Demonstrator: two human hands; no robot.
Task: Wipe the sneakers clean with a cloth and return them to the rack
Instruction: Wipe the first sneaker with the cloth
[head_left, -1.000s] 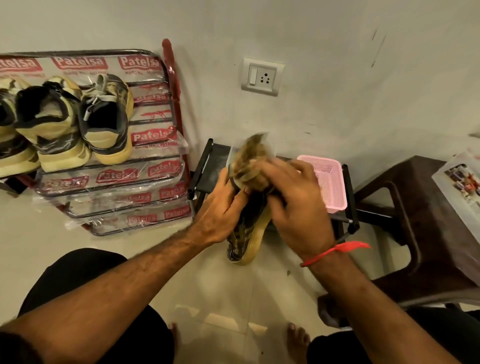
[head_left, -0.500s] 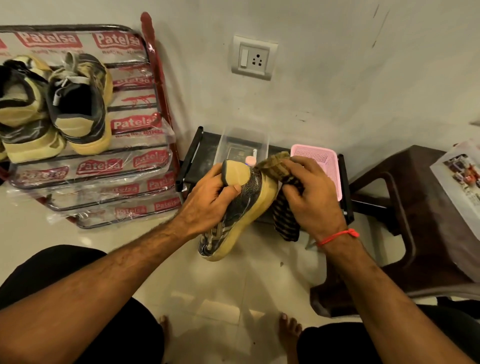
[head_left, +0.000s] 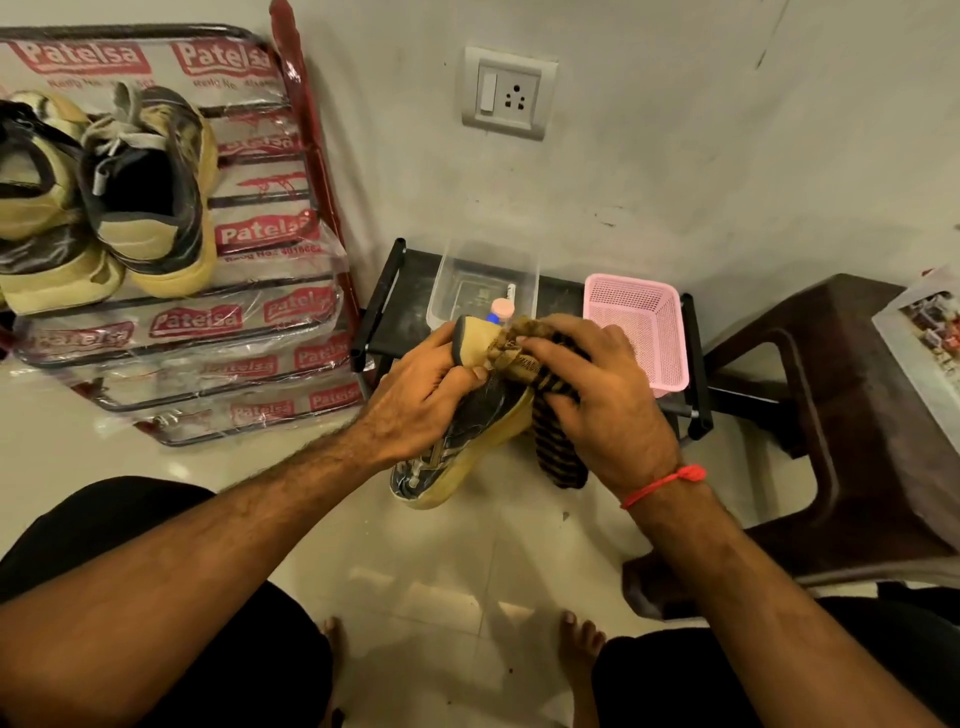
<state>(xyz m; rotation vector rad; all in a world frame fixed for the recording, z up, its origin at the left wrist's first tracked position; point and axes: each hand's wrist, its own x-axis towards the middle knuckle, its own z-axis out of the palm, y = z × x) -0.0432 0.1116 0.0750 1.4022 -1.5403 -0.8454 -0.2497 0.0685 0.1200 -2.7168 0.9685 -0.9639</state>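
Note:
A dark sneaker (head_left: 467, 441) with a yellow sole hangs toe-down over the floor at the centre. My left hand (head_left: 415, 400) grips it around the heel and upper. My right hand (head_left: 597, 395) holds a brown striped cloth (head_left: 558, 457) and presses its bunched end against the sneaker's heel; the rest of the cloth dangles below my palm. Two more sneakers (head_left: 150, 192) of the same kind stand on the shoe rack (head_left: 306, 171) at the left, which is wrapped in clear printed plastic.
A low black stand (head_left: 384, 306) against the wall carries a clear plastic box (head_left: 441, 296) and a pink mesh basket (head_left: 660, 332). A small bottle (head_left: 501, 310) peeks out behind the sneaker. A brown plastic stool (head_left: 857, 415) is at the right. My bare feet rest on the tiled floor below.
The sneaker has turned from upright to toe-down and tilted left. The cloth has slid off the top of the heel to its right side, and the view has shifted right.

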